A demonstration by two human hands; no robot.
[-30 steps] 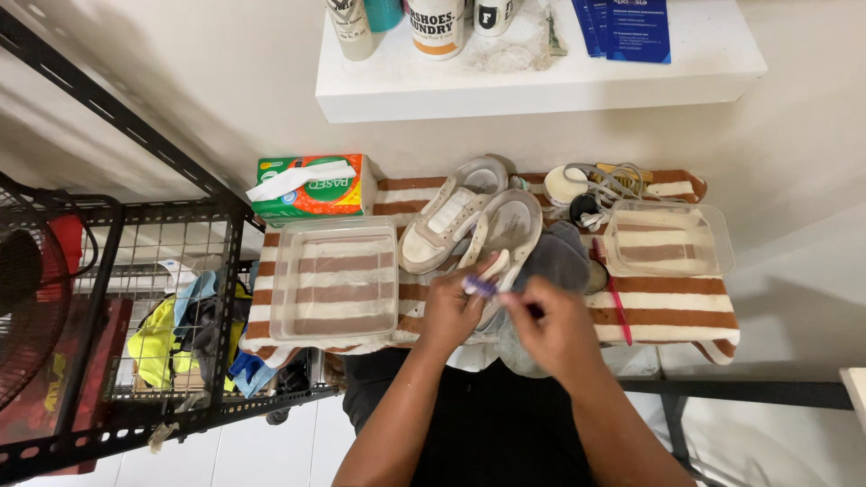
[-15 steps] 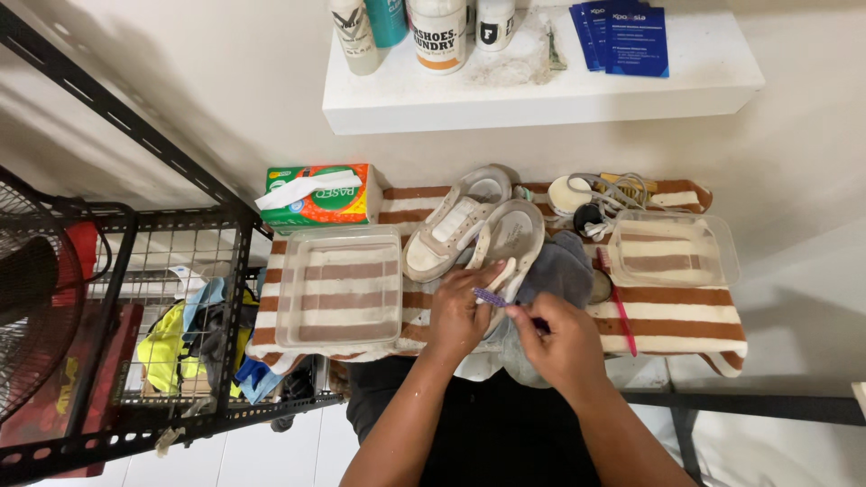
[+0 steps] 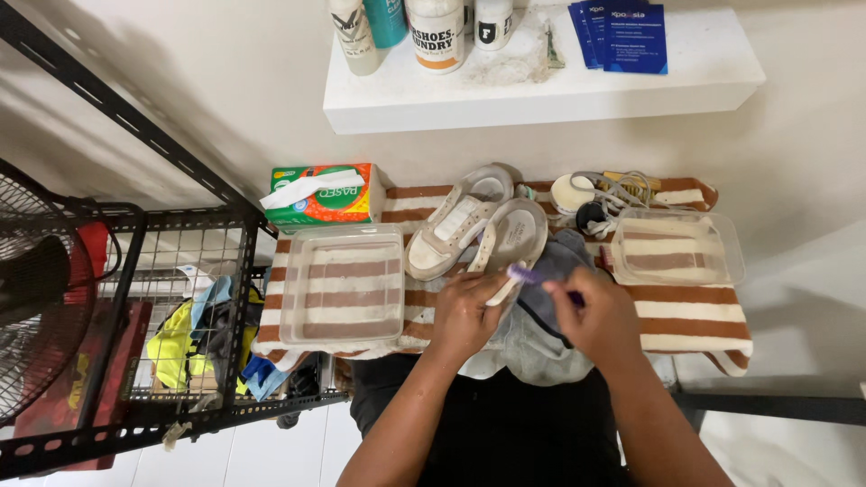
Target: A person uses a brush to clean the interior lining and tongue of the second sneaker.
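**Small brush on a pale shoe, over a crowded striped towel**

The left hand [image 3: 465,311] is clamped on the heel end of a pale shoe [image 3: 512,242] lying sole-up on the striped towel [image 3: 686,316]. The right hand [image 3: 591,311] is closed round a small purple brush [image 3: 523,273] whose head touches the shoe. The hands sit close together but apart.

The shoe looks light, with a stiff sole and softer upper, so the sole edge or heel is likely the firmest hold. The brush is thin and light; wet, it may slip.

Room is tight. A second shoe [image 3: 456,221] lies just beside, a grey cloth [image 3: 550,271] under the hands, and clear tubs [image 3: 343,284] [image 3: 677,248] flank both sides. The towel's near edge hangs over the lap.
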